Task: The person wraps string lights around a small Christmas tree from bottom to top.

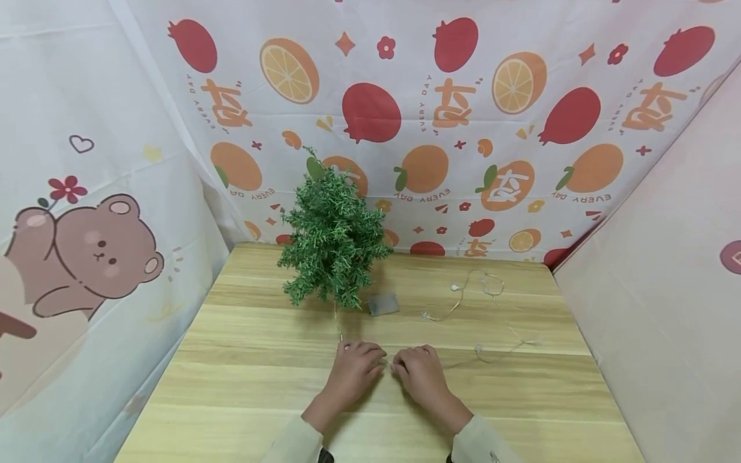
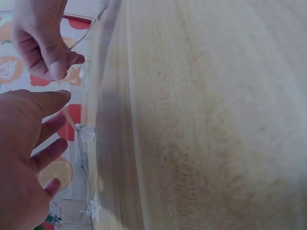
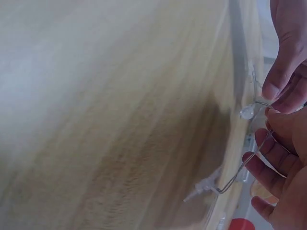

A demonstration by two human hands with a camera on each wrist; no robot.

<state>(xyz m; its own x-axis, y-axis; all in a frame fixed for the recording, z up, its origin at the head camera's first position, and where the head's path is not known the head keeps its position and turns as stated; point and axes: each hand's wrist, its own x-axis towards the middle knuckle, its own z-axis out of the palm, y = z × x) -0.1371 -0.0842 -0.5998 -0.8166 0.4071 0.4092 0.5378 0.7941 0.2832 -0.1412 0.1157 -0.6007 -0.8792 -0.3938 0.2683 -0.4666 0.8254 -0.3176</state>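
Observation:
A string of fairy lights with thin clear wire and clear ornaments (image 1: 478, 349) runs over the wooden table. My left hand (image 1: 356, 370) pinches the wire between thumb and index finger, its other fingers loosely spread. Close beside it, my right hand (image 1: 421, 373) also pinches the wire. A round clear bead (image 2: 87, 133) and a star ornament (image 2: 95, 207) hang on the wire near the left hand in the left wrist view. In the right wrist view a pointed clear ornament (image 3: 204, 186) dangles below the right hand. The exact grip points are partly hidden by fingers.
A small green artificial tree (image 1: 336, 235) stands at the back left of the table (image 1: 249, 386), with wire trailing from beneath it. Next to it lies a flat grey rectangular piece (image 1: 384, 304). More of the light string (image 1: 454, 302) lies curled at the back right. Printed cloths surround the table.

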